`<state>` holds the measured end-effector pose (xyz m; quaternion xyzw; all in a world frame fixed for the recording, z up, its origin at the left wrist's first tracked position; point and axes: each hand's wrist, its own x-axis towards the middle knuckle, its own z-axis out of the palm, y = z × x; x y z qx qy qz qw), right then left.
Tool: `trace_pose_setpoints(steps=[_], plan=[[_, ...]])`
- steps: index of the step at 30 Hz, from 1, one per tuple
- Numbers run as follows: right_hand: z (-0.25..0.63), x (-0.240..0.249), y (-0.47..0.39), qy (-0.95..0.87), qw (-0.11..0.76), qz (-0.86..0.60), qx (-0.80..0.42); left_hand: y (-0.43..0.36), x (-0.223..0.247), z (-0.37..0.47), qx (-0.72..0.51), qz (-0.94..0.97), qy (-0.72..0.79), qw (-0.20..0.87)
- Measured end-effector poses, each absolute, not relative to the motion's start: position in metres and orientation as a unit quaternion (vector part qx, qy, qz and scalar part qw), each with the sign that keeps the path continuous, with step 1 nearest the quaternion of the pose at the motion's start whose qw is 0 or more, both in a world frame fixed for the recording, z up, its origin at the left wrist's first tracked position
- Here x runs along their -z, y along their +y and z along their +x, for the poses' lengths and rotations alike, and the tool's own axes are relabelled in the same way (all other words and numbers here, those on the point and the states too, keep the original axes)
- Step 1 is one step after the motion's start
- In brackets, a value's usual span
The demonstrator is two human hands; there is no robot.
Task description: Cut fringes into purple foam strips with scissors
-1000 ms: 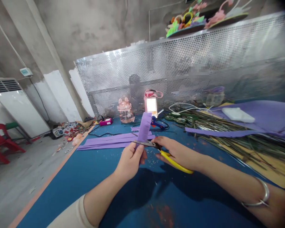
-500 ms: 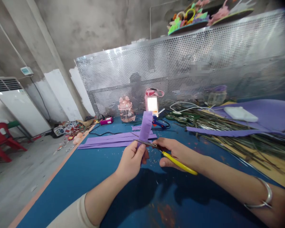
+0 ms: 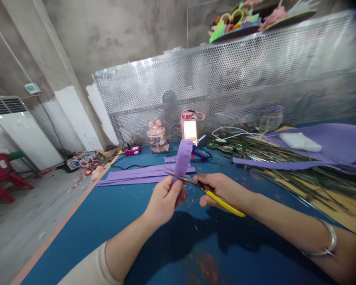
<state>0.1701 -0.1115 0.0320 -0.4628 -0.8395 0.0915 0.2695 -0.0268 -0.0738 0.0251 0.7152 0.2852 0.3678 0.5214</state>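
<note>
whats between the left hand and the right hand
In the head view, the blades of the yellow-handled scissors reach from the right hand across to the purple strip pinched in the left hand.

Mesh panel (image 3: 145,91) along far edge of tabletop (image 3: 106,221). Nr far L corner: socket block (image 3: 133,151); to its R a jar (image 3: 158,138), then a bottle (image 3: 182,126), both by far edge; glue gun (image 3: 199,154) in front of bottle. Loose strips (image 3: 142,174) run from nr L edge to behind L hand (image 3: 163,200), w/ upright strip (image 3: 183,160) in it; R hand (image 3: 222,189), to R, has scissors (image 3: 225,204). R side: stems (image 3: 255,150), long strip (image 3: 279,164) across; box (image 3: 300,142) on sheet (image 3: 338,136) behind.
</note>
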Motion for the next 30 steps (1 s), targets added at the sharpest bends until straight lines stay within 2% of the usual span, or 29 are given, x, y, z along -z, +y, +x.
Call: trace_pose_setpoints(steps=[13, 19, 22, 30], plan=[[0.175, -0.028, -0.108, -0.839, 0.252, -0.470, -0.109, -0.073, -0.020, -0.027, -0.368, 0.697, 0.292, 0.541], [0.176, -0.054, -0.105, -0.830, 0.236, -0.496, -0.097, -0.061, -0.032, -0.015, -0.407, 0.683, 0.297, 0.529], [0.184, -0.062, -0.102, -0.822, 0.234, -0.512, -0.084, -0.056, -0.041, -0.003, -0.404, 0.651, 0.295, 0.571], [0.202, -0.037, -0.120, -0.806, 0.233, -0.522, -0.154, -0.077, -0.024, 0.005, -0.351, 0.647, 0.287, 0.613]])
